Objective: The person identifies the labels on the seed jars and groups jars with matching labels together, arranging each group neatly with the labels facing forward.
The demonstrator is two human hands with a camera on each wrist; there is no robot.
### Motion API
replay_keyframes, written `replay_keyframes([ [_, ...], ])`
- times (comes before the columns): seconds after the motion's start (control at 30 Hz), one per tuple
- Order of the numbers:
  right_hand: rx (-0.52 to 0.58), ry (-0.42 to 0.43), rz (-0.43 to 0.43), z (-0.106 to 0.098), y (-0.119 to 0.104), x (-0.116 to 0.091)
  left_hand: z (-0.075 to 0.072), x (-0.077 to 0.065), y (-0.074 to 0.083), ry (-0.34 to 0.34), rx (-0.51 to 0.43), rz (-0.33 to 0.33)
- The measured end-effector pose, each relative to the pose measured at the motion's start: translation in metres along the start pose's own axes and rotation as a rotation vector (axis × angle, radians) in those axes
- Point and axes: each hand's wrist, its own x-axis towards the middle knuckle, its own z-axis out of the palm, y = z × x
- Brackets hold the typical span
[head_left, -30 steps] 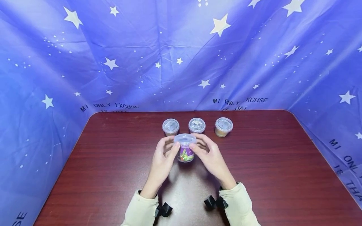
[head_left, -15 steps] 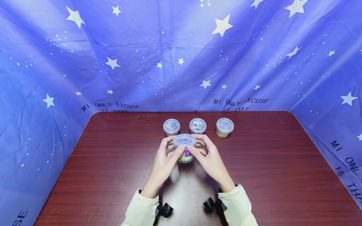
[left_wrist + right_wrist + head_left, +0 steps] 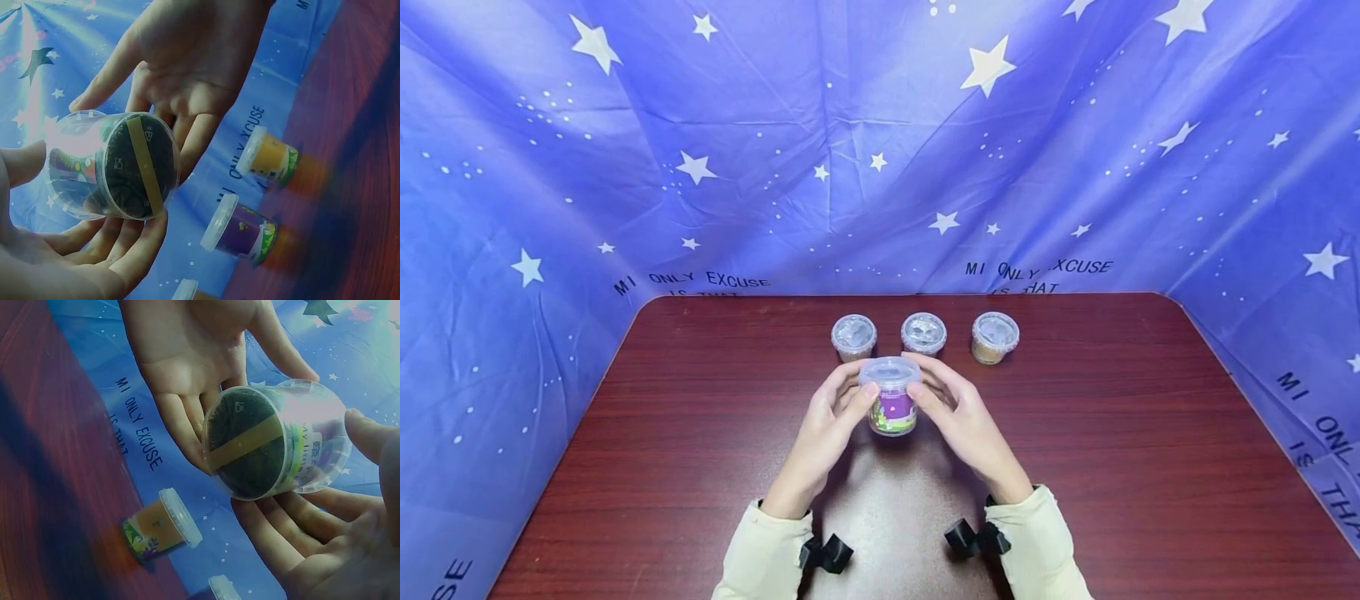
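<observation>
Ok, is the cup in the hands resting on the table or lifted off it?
Lifted: the wrist views show the cup with its underside exposed, held between the left hand and right hand above the table.

glossy clear plastic tub [image 3: 893, 417], smooth wood-grain table [image 3: 685, 433] with a sheen, creased satiny cloth backdrop [image 3: 775, 83]

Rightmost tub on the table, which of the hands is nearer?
Right hand: in front and left of the rightmost tub; left hand, farther off, grips the held tub from the left.
</observation>
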Motion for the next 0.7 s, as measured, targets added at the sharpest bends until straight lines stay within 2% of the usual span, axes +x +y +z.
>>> replay_keyframes([
  [0.13,-0.021,0.032,-0.013,0.001,0.001,0.001,0.002,0.0,-0.001,0.03,0.029,0.004],
  [0.33,-0.047,0.126,-0.002,0.005,0.004,0.002,0.007,0.0,-0.004,0.149,0.209,0.047],
  [0.43,-0.037,0.149,0.012,0.008,0.003,0.002,0.01,-0.001,-0.005,0.141,0.224,0.046],
  [0.7,-0.039,0.143,0.004,0.011,0.002,0.001,0.011,-0.001,-0.006,0.128,0.202,0.045],
])
